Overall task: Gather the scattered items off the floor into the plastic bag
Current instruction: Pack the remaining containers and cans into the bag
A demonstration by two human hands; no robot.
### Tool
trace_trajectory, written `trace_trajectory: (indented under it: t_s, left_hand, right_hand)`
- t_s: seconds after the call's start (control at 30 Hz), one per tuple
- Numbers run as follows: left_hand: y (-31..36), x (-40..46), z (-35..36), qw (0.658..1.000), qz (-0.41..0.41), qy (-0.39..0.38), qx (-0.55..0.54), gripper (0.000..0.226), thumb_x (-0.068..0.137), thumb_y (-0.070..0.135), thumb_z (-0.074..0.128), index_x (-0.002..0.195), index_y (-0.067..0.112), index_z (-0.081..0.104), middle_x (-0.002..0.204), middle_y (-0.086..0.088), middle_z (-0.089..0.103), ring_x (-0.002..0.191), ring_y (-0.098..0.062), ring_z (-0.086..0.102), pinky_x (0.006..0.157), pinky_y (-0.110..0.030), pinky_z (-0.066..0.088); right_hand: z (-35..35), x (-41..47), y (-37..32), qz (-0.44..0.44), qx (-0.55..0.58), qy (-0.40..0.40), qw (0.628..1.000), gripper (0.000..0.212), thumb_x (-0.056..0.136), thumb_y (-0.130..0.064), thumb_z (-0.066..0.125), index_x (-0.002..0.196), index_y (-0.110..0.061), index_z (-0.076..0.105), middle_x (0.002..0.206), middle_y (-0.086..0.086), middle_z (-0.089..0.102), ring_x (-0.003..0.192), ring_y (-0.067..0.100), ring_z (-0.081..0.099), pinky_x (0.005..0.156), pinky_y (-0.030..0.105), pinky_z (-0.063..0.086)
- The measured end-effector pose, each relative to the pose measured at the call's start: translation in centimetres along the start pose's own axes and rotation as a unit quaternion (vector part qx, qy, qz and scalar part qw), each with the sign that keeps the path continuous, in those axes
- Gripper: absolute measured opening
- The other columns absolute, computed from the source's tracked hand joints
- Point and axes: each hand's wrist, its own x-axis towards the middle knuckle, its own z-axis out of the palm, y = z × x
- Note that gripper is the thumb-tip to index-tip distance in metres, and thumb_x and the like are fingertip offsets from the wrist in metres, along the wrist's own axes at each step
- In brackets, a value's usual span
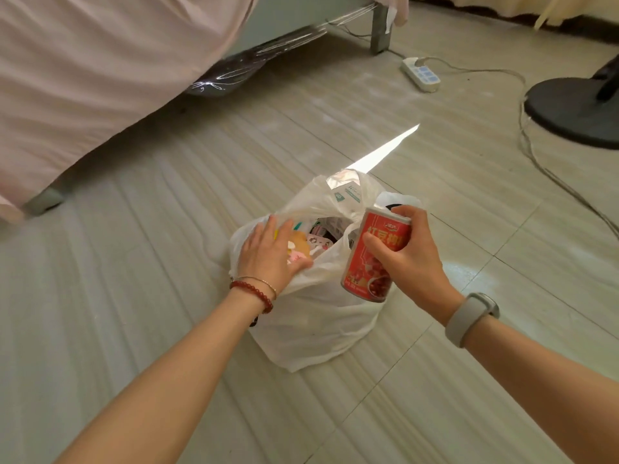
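Head view: right hand [407, 259] is wrapped firmly around a red printed cylindrical tin can [375, 256], its long axis tilted near upright, hovering just right of the mouth of the white thin plastic bag [311, 316]. Left hand [271, 254], fingers spread flat and gripping nothing, presses the bag's left rim open. The opening lies left and below the can.
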Motion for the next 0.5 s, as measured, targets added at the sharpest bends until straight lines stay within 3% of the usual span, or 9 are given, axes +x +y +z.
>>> trace_trajectory:
  t_s: [0.1,0.13,0.2,0.27,0.33,0.4,0.5]
  left_hand:
    - [-0.3,0.5,0.0,0.986,0.007,0.163,0.047,0.066,0.073,0.044,0.068,0.128,0.016,0.046,0.138,-0.015,0.044,0.125,-0.034,0.042,0.095,-0.045,0.037]
    - [-0.6,0.7,-0.1,0.983,-0.024,0.175,0.046,0.063,0.074,0.043,0.068,0.127,0.016,0.046,0.135,-0.014,0.047,0.121,-0.034,0.045,0.092,-0.045,0.039]
    - [-1.8,1.1,-0.5,0.989,-0.108,0.1,-0.01,0.048,0.082,0.043,0.058,0.121,0.016,0.049,0.126,-0.013,0.052,0.113,-0.033,0.048,0.087,-0.041,0.04]
    - [-3.2,1.6,-0.6,0.982,-0.155,0.034,-0.101,0.028,0.088,0.038,0.051,0.077,0.014,0.057,0.091,-0.015,0.062,0.089,-0.034,0.054,0.069,-0.034,0.04]
    - [-3.8,1.9,-1.1,0.97,-0.147,0.064,-0.181,0.045,0.09,0.031,0.05,0.051,0.013,0.038,0.055,-0.008,0.046,0.067,-0.033,0.048,0.057,-0.029,0.032]
    - [-3.9,2.0,-2.0,0.963,-0.114,0.092,-0.225,0.049,0.09,0.027,0.052,0.047,0.018,0.033,0.047,-0.001,0.035,0.051,-0.021,0.038,0.049,-0.027,0.027]
    - [-3.9,1.7,-3.3,0.968,-0.053,0.054,-0.241,0.048,0.089,0.028,0.054,0.047,0.014,0.036,0.047,0.0,0.031,0.046,-0.012,0.028,0.043,-0.017,0.023]
  right_hand:
    - [1.0,0.7,-0.5,-0.008,0.011,0.015,1.0,0.05,0.074,-0.028,0.071,0.107,-0.032,0.034,0.116,0.012,0.049,0.099,0.022,0.058,0.076,0.03,0.053]
    - [1.5,1.0,-0.7,-0.009,0.019,0.021,1.0,0.051,0.074,-0.027,0.071,0.107,-0.032,0.033,0.117,0.013,0.049,0.099,0.022,0.058,0.075,0.03,0.054]
    - [2.8,1.8,-1.2,-0.004,0.037,0.038,0.999,0.053,0.073,-0.027,0.072,0.107,-0.031,0.032,0.12,0.012,0.046,0.102,0.023,0.056,0.079,0.034,0.055]
    - [4.4,2.5,-1.7,-0.002,0.048,0.056,0.997,0.053,0.073,-0.025,0.072,0.106,-0.03,0.031,0.119,0.008,0.041,0.105,0.022,0.053,0.083,0.037,0.055]
    - [6.1,3.2,-2.1,-0.003,0.052,0.074,0.996,0.053,0.074,-0.023,0.072,0.108,-0.026,0.032,0.116,0.003,0.035,0.104,0.018,0.049,0.084,0.031,0.053]
    - [7.8,3.8,-2.3,-0.004,0.055,0.084,0.995,0.054,0.075,-0.022,0.072,0.113,-0.021,0.034,0.116,0.002,0.032,0.103,0.015,0.045,0.087,0.031,0.051]
    - [9.5,4.0,-2.1,-0.029,0.019,0.064,0.997,0.057,0.075,-0.023,0.072,0.117,-0.02,0.034,0.124,0.005,0.032,0.105,0.014,0.043,0.093,0.039,0.05]
